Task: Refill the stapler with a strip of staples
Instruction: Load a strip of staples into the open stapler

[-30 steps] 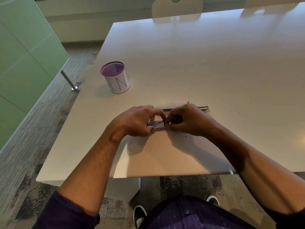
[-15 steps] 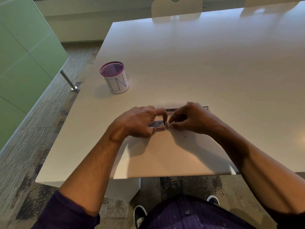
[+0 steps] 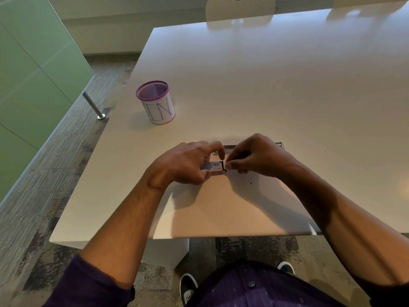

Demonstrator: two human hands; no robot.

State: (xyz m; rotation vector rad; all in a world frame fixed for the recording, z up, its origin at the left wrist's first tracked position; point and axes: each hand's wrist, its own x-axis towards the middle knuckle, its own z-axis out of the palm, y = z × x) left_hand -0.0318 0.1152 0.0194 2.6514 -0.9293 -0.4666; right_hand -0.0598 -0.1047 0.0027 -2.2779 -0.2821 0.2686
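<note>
A small staple box [image 3: 213, 166], white with a barcode, is held just above the white table [image 3: 287, 85] near its front edge. My left hand [image 3: 186, 165] grips the box from the left. My right hand [image 3: 254, 157] pinches the box's right end with thumb and fingertips. Behind both hands lies the metal stapler [image 3: 279, 144]; only a strip between the hands and its right tip show, the rest is hidden. No loose staple strip is visible.
A purple-rimmed mesh pen cup [image 3: 156, 103] with a white label stands at the left of the table. A white chair [image 3: 240, 7] sits at the far edge. The table's front edge [image 3: 199, 237] lies close below my forearms.
My right hand has shifted slightly right and its fingertips now pinch the box's right end. The left hand keeps its hold on the box.
</note>
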